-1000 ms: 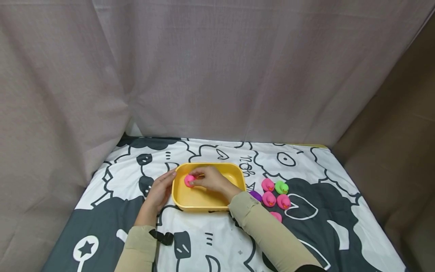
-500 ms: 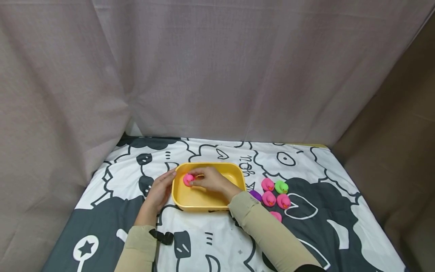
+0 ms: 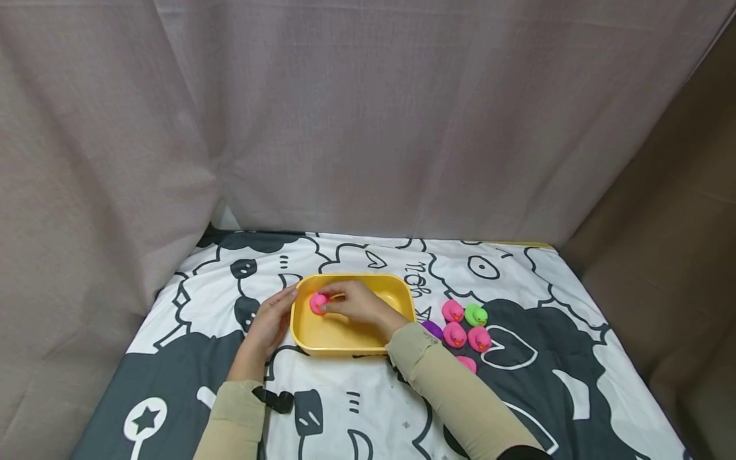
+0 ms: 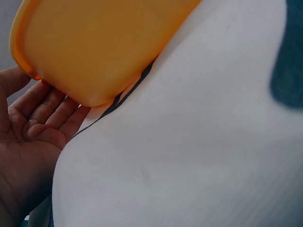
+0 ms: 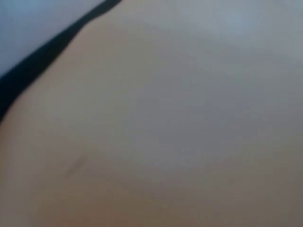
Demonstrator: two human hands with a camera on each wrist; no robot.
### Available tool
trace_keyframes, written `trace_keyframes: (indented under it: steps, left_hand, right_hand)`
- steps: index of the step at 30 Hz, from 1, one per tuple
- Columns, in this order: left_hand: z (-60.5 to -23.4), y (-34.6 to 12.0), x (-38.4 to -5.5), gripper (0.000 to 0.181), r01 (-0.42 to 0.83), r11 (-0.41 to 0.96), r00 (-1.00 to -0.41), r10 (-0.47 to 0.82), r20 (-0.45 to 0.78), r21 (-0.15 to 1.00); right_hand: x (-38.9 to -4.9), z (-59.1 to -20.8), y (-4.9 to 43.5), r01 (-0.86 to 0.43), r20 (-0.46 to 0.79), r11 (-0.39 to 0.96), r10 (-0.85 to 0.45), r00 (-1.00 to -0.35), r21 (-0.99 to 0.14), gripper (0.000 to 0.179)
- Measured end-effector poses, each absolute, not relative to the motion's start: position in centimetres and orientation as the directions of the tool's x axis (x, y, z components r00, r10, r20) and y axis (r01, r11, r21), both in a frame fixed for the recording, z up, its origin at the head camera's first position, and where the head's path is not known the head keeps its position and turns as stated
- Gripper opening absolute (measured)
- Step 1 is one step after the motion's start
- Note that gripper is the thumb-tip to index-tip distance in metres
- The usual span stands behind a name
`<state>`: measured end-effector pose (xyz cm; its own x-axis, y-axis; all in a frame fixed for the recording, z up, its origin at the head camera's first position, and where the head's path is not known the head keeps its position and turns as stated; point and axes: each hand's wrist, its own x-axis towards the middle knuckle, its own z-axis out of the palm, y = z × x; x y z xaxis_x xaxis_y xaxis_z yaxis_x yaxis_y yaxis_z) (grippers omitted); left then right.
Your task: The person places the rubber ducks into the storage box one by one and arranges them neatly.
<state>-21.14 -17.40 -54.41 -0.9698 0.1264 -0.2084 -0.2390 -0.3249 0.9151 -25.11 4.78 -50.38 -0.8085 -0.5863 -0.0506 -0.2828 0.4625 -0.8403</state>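
Pink duck (image 3: 317,304): edged leftward | right hand (image 3: 362,303): pinching it | left hand (image 3: 271,324): extended, touching tray (image 3: 345,337)

Yellow tray (image 3: 345,335) on a cloth-covered counter (image 3: 569,281)

A white and dark-grey cartoon cloth (image 3: 333,434) spreads over the top. To the tray's right lie three pink ducks (image 3: 455,335), a green duck (image 3: 476,315), a partly hidden pink shape (image 3: 468,363) and a similarly obscured purple shape (image 3: 432,329).
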Motion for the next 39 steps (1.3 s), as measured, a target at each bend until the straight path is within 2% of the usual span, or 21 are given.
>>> trace_keyframes:
  steps: [15,21,26,33,39]
  left_hand:
    - [-54.3,-17.4,-21.0,0.051,-0.242,-0.313,-0.969,0.127,-0.212,0.918]
    - [-54.1,-17.4,-21.0,0.051,-0.236,-0.319,-0.970,0.131,-0.204,0.918]
    - [-54.0,-17.4,-21.1,0.050,-0.230,-0.321,-0.971,0.134,-0.196,0.919]
    - [-54.1,-17.3,-21.3,0.050,-0.226,-0.320,-0.973,0.119,-0.197,0.920]
    - [-54.5,-17.3,-21.1,0.050,-0.233,-0.311,-0.971,0.117,-0.206,0.922]
  right_hand:
    - [-24.3,-48.9,5.3,-0.299,-0.045,0.479,-0.584,-0.810,-0.825,0.039]
    - [-23.9,-47.9,7.0,-0.260,-0.084,0.518,-0.551,-0.831,-0.815,0.045]
    - [-23.7,-46.6,8.7,-0.284,-0.066,0.537,-0.542,-0.838,-0.794,0.049]
    - [-23.0,-45.7,11.0,-0.344,-0.011,0.561,-0.533,-0.846,-0.753,0.045]
    - [-22.1,-45.3,13.8,-0.303,-0.038,0.584,-0.499,-0.866,-0.753,0.048]
